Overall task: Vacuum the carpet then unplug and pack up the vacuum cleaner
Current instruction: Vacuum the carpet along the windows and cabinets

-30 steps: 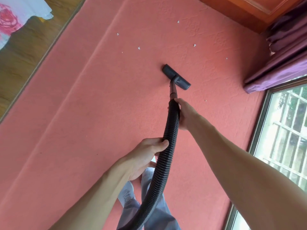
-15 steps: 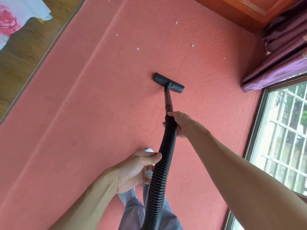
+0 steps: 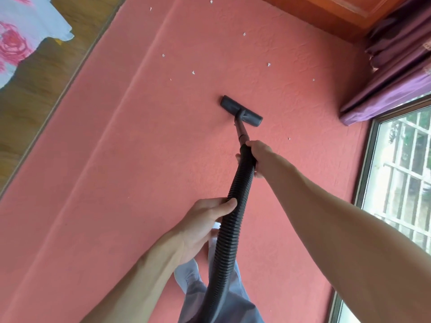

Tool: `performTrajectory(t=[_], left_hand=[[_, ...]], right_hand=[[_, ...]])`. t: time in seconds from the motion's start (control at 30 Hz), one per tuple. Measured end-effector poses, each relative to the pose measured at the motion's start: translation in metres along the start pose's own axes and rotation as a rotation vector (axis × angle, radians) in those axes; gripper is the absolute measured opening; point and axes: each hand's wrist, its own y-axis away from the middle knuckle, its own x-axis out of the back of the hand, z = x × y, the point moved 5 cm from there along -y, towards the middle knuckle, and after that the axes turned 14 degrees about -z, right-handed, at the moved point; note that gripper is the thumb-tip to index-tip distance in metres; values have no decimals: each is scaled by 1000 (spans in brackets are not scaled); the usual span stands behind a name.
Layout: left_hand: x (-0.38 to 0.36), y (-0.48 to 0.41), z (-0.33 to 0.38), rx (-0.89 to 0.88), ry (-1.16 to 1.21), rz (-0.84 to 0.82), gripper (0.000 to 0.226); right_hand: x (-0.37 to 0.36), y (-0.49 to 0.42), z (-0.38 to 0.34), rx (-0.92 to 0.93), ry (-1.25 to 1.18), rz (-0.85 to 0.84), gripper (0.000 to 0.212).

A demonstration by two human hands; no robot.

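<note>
Step in hand: vacuuming, the first stage, nowhere near unplug or pack-up. Floor head (image 3: pixel 241 110) sits flat on the pink carpet (image 3: pixel 116 159) just above frame centre, slightly right, on a short rigid tube (image 3: pixel 241 132) that runs down into the ribbed black hose (image 3: pixel 233 217). Right hand (image 3: pixel 260 157) is wrapped round the hose's top cuff, right of centre; left hand (image 3: pixel 200 226) is curled round the hose lower down, thumb on top, in the lower middle. Both are clamped on the hose, neither is free. Hose drops out of the bottom edge past grey trouser legs (image 3: pixel 192 284); vacuum body, cord and socket are not in view. Left to do, as I read it: white scraps (image 3: pixel 193 72) are dotted across the upper middle of the carpet beyond the head, plus a stray scrap (image 3: pixel 289 138) right of the tube. Next move calls for pushing the head up-frame through that scatter, then a sideways pass toward the purple curtain (image 3: pixel 396 73) at upper right. Keep the head flat and watch the curtain hem by the window (image 3: pixel 401 173). Wood floor (image 3: pixel 35 94) and floral cloth (image 3: pixel 21 36) at upper left are outside the job
</note>
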Motion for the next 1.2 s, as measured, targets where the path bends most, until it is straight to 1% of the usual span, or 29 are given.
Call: performTrajectory(t=[0.07, 0.13, 0.3, 0.4, 0.5, 0.6, 0.73, 0.83, 1.0, 1.2], left_hand=[[4, -3, 3, -11, -59, 23, 27], [7, -3, 7, 6, -118, 0, 27], [3, 14, 20, 99, -279, -226, 26], [4, 27, 29, 133, -348, -294, 25], [5, 32, 35, 139, -396, -282, 25], [-5, 27, 33, 149, -408, -269, 25], [-27, 4, 24, 137, -412, -227, 24], [-41, -17, 20, 103, -419, -185, 22], [-49, -56, 22, 67, -481, -66, 21], [-61, -103, 37, 59, -493, -17, 20]], right_hand=[[2, -7, -4, 44, -58, 4, 41], [10, -5, -1, 66, -120, 18, 41], [36, 35, 25, 1, -305, -32, 42], [44, 60, 41, -22, -402, -42, 37], [47, 71, 48, -18, -507, -48, 31], [53, 72, 51, -7, -551, -25, 28], [77, 63, 47, 4, -576, 69, 37], [100, 51, 39, -6, -596, 129, 39], [131, 26, 22, -16, -607, 158, 38], [165, 3, -8, 2, -586, 205, 33]])
